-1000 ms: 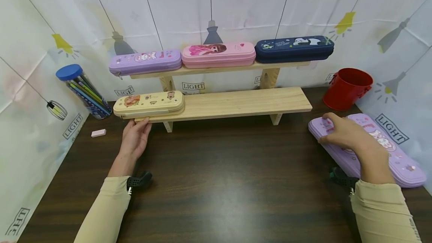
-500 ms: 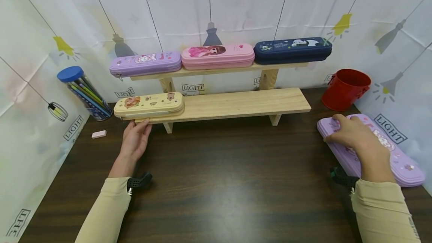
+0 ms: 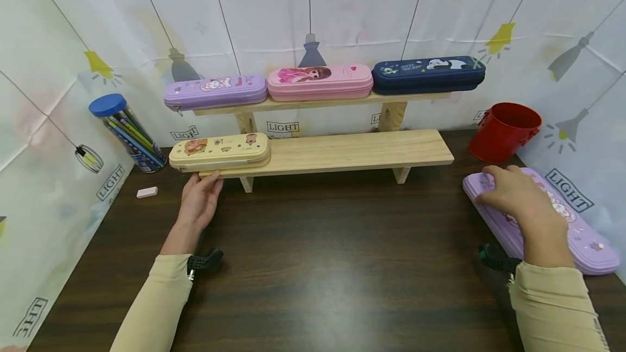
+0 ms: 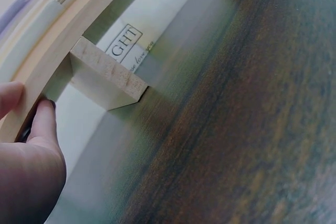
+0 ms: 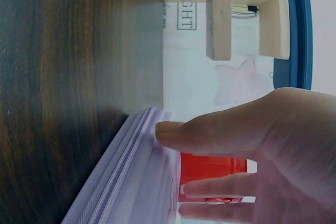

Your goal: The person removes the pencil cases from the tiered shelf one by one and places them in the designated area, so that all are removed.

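My left hand (image 3: 199,202) pinches the front edge of the wooden shelf (image 3: 362,149) near its left end, below a cream pencil case (image 3: 220,152) with printed figures. In the left wrist view, one digit lies against the board (image 4: 52,64) and another reaches beneath it. At the right, a wide lilac pencil case (image 3: 584,235) with a rabbit print lies flat on the table. My right hand (image 3: 518,197) holds its far end from above. In the right wrist view, the thumb (image 5: 173,132) is at the case's side edge, while the other fingers reach over its top.
Lilac (image 3: 215,91), pink (image 3: 320,88) and navy (image 3: 427,81) pencil cases line the upper shelf. A red bucket (image 3: 499,143) stands behind the right hand. At left are a blue-lidded pencil tub (image 3: 134,137) and a pale eraser (image 3: 146,193). Printed cloth (image 3: 342,10) surrounds the table.
The far end of the lilac pencil case has shifted slightly right under my right hand, mostly in the first half second. My left hand keeps its hold on the shelf.
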The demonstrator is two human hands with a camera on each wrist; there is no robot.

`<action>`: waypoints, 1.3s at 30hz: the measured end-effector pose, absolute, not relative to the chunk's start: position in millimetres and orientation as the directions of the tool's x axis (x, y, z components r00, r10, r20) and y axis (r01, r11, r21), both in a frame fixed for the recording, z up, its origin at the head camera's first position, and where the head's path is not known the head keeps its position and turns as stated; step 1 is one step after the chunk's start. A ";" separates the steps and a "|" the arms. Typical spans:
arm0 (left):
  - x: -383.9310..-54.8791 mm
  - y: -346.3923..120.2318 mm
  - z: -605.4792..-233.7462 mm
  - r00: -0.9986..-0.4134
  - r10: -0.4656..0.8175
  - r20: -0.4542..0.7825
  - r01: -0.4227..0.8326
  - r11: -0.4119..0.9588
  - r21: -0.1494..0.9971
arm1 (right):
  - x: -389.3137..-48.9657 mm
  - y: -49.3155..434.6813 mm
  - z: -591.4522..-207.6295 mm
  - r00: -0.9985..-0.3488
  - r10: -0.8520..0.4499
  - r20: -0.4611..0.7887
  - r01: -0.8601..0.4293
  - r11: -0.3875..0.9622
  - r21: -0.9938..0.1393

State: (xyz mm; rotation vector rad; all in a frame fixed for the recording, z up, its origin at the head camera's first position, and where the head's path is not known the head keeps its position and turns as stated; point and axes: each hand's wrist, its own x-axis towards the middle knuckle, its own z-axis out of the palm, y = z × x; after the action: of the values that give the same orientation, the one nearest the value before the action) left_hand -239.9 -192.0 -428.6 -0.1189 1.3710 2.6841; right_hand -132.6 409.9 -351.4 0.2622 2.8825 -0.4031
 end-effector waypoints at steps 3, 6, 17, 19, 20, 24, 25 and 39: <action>-240.4 -192.5 -428.8 -0.988 0.074 -0.133 -0.151 -0.592 0.792 | -135.8 403.5 -350.4 -0.972 0.140 -0.189 0.186 0.950 -0.252; -240.5 -193.6 -429.5 -0.987 0.070 -0.144 -0.157 -0.592 0.791 | -141.6 394.7 -349.7 -0.982 0.135 -0.134 0.166 0.954 -0.251; -241.3 -196.9 -431.4 -0.990 0.069 -0.120 -0.138 -0.592 0.794 | -169.2 355.0 -341.6 -1.000 0.017 0.015 0.013 0.968 -0.249; -241.1 -197.7 -431.9 -0.990 0.071 -0.121 -0.139 -0.594 0.793 | -174.1 345.4 -341.5 -0.999 -0.028 0.036 -0.036 0.970 -0.242; -241.0 -198.0 -432.1 -0.990 0.071 -0.122 -0.140 -0.594 0.792 | -176.7 340.4 -342.1 -0.998 -0.051 0.046 -0.060 0.970 -0.235; -241.0 -198.7 -432.7 -0.990 0.063 -0.129 -0.141 -0.589 0.795 | -185.3 318.1 -344.4 -0.990 -0.119 0.076 -0.134 0.963 -0.234; -241.0 -198.7 -432.9 -0.989 0.059 -0.132 -0.142 -0.586 0.798 | -187.4 312.4 -345.4 -0.987 -0.137 0.082 -0.153 0.960 -0.233; -243.8 -193.8 -433.9 -0.990 0.063 -0.127 -0.140 -0.581 0.802 | -209.0 242.5 -359.1 -0.934 -0.324 0.147 -0.353 0.899 -0.261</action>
State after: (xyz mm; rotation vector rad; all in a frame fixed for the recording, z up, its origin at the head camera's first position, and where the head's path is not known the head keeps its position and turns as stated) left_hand -243.8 -193.8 -433.9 -0.1280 1.3766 2.6929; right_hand -209.0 242.5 -359.1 -0.5651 3.1582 -0.4639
